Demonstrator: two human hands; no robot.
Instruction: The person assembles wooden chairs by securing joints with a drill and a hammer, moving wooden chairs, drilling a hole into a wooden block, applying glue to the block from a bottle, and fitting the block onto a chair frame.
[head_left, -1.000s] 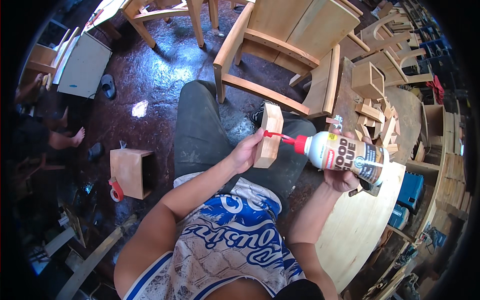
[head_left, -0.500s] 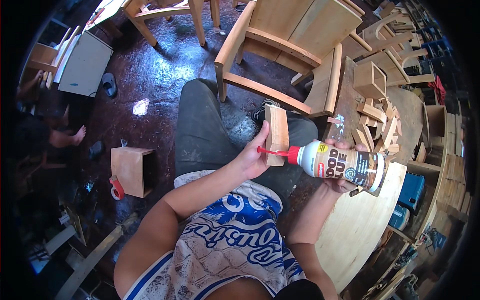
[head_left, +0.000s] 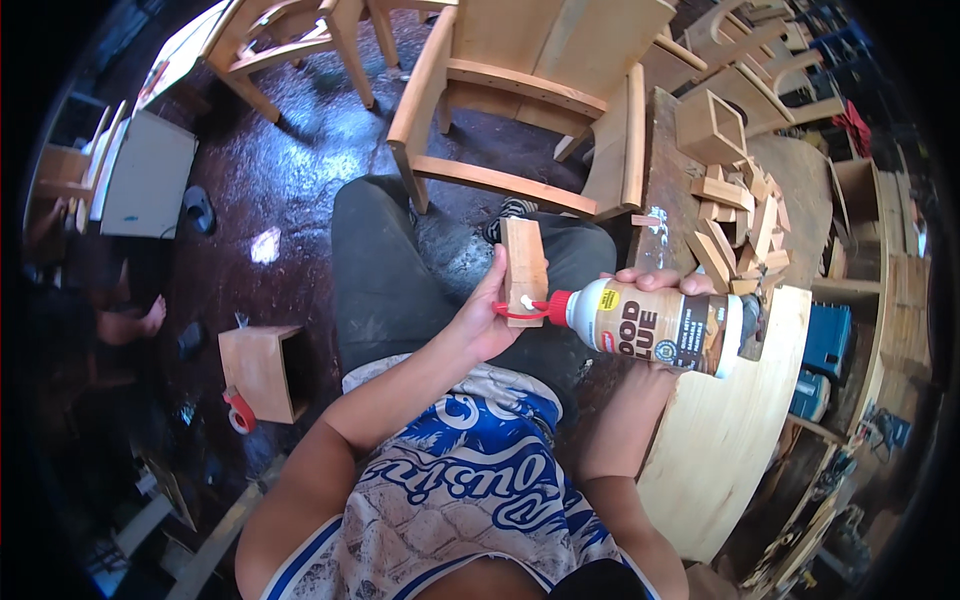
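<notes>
— While you are sitting with your knees apart, what is your left hand point(head_left: 487, 325) doing?

— You are closing its fingers around the lower end of a small wooden block point(head_left: 524, 270), holding it upright just above your lap, with your thumb lying along its left edge.

— And your right hand point(head_left: 668, 283)?

— You are wrapping it around a glue bottle point(head_left: 660, 325) lying nearly level, fingers curling over the top of it. You are pointing its red nozzle point(head_left: 556, 307) left at the block's lower face, where a white dab is showing; whether the tip is touching the wood, you cannot tell.

— What is lying beyond your hands?

— You are facing a pale wooden chair point(head_left: 545, 95) just past your knees. To its right, a heap of wood offcuts point(head_left: 740, 225) is sitting on a workbench point(head_left: 665, 150), and a round pale board point(head_left: 730, 430) is lying beside your right arm. On the dark floor to your left, an open wooden box point(head_left: 262, 372) is standing.
</notes>
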